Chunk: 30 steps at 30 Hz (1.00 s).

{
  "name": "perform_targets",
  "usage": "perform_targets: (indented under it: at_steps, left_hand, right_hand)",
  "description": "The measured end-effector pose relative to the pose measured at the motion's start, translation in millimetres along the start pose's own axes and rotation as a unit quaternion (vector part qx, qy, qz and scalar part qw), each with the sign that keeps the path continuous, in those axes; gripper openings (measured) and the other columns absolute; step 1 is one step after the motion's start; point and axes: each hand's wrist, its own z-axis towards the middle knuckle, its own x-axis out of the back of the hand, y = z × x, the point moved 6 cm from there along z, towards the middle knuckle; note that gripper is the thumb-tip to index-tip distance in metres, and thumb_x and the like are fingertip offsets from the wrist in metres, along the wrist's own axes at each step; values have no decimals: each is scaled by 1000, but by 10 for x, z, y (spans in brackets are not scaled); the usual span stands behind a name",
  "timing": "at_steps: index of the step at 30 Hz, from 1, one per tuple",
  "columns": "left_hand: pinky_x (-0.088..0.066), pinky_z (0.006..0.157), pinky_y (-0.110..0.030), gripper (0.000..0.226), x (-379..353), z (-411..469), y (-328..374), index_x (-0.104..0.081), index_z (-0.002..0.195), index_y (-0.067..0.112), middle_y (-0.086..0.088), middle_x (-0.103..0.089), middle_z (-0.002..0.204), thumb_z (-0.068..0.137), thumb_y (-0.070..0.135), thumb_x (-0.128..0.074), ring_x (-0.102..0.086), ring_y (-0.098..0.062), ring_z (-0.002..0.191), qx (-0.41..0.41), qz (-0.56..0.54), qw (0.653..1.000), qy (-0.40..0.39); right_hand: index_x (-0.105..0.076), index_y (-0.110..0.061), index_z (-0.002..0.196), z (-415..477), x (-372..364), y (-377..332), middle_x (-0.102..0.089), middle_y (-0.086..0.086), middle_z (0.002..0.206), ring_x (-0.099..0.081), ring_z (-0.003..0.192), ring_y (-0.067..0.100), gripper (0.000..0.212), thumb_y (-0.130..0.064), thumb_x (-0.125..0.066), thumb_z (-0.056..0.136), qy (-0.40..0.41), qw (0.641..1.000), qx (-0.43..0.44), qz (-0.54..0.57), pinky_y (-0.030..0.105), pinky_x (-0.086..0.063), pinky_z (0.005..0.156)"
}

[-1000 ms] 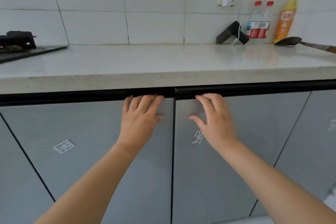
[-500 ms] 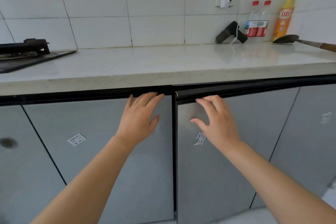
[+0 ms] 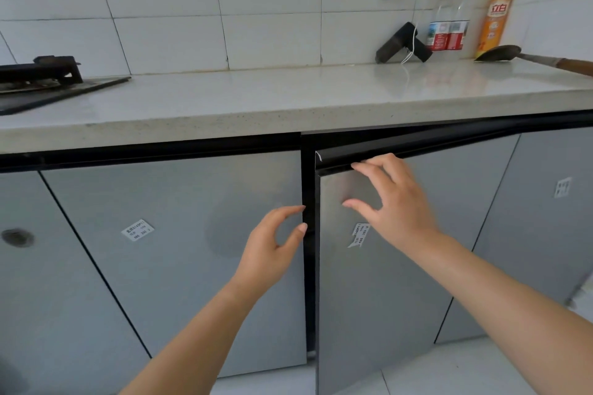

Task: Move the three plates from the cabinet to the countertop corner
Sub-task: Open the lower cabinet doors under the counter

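Both hands work at the cabinet: the right hand (image 3: 393, 202), fingers spread, hooks the top edge of the right door (image 3: 382, 282), which stands ajar, its free edge beside the dark centre gap; the left hand (image 3: 272, 245), loosely curled and empty, hovers just left of that gap. No plates show; presumably they sit behind the doors, ahead of both hands. The counter (image 3: 256, 99) carries two bottles (image 3: 449, 19) near its right corner.
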Motion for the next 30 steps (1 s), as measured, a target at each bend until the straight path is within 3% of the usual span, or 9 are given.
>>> perform_targets:
  at_steps: [3,8,11,14,17,20,22,26,30]
  left_hand:
    - [-38,98,-19,27,-82,-4,-25,-59,119,29,22,-60,119,93,27,-53,-50,10,114,46,-71,996,-24]
    - [-47,85,-11,25,-277,-55,132,-62,114,23,16,-69,104,96,20,-46,-62,6,99,62,-176,978,-96]
    - [-52,93,-29,27,-401,-111,148,-61,118,19,9,-71,103,96,21,-44,-65,-5,99,99,-217,962,-135]
    - [-47,100,-44,30,-420,-119,137,-57,123,21,2,-69,109,96,24,-45,-63,-11,101,125,-225,956,-139]
    - [-47,100,-42,34,-421,-114,132,-54,128,22,3,-69,113,96,25,-44,-62,-12,108,131,-225,953,-154]
    - [-49,97,-35,33,-437,-135,159,-54,128,22,13,-70,99,96,23,-44,-64,-1,95,126,-231,950,-165]
    - [-49,96,-33,30,-454,-178,185,-56,125,25,9,-70,103,96,23,-45,-64,-1,95,128,-234,949,-172]
    - [-51,90,-29,23,-477,-287,303,-60,111,30,5,-69,106,96,21,-45,-64,2,93,116,-240,944,-192]
    - [-52,86,-26,21,-514,-371,397,-60,109,28,7,-68,99,95,20,-47,-62,7,84,105,-243,942,-209]
  right_hand:
    - [-62,-7,110,-36,64,-16,-59,10,100,-46,96,15,53,-28,-82,66,-2,1000,6,-3,19,-41,77]
    - [-61,-7,111,-116,178,-22,-58,10,101,-49,96,16,54,-30,-81,66,-4,1000,20,-4,20,-42,79]
    - [-61,-8,111,-121,207,-29,-58,9,102,-49,97,15,53,-31,-81,67,-11,1000,16,6,19,-40,82]
    - [-64,-12,110,-108,242,-7,-59,6,106,-52,100,13,48,-31,-79,69,-15,999,-3,38,15,-39,85]
    - [-68,-13,103,-74,448,38,-57,3,104,-55,98,12,36,-28,-78,72,50,994,-52,87,15,-43,86]
    - [-67,-10,104,3,688,53,-55,0,106,-55,101,12,33,-26,-75,76,111,981,-98,124,25,-47,89]
    - [-65,-12,109,55,739,26,-54,-4,112,-52,107,6,36,-30,-71,79,94,979,-130,130,23,-45,93]
    - [-65,-16,111,55,680,34,-54,-7,118,-46,112,2,33,-36,-63,84,10,976,-189,104,-1,-27,91]
    - [-67,-16,99,20,759,50,-59,-5,106,-53,105,8,26,-36,-64,84,15,977,-195,87,2,-30,87]
